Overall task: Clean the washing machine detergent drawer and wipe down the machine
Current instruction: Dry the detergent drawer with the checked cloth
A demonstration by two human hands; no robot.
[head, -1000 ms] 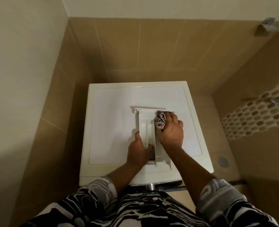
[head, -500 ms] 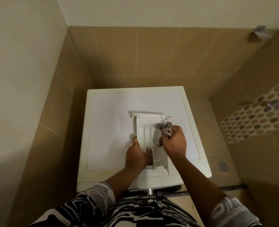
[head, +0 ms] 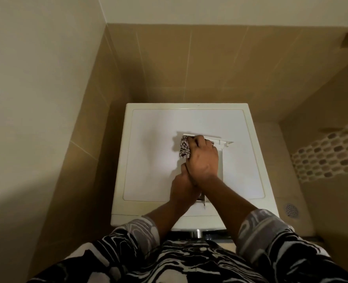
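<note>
The white detergent drawer [head: 220, 158] lies lengthwise on top of the white washing machine [head: 152, 152], mostly covered by my hands. My right hand [head: 202, 160] grips a patterned brown-and-white cloth [head: 184, 149] and presses it into the drawer's far left part. My left hand [head: 182, 187] holds the near end of the drawer, partly under my right wrist. How the left fingers lie is hidden.
The machine stands in a narrow tiled corner, with walls close on the left and behind. A floor drain [head: 291, 209] sits on the tiled floor to the right. A mosaic strip [head: 328, 152] runs along the right wall.
My right hand with the cloth has moved from the drawer's right compartment across to its far left side. The left hand stays on the near end. The camera shifted slightly.
</note>
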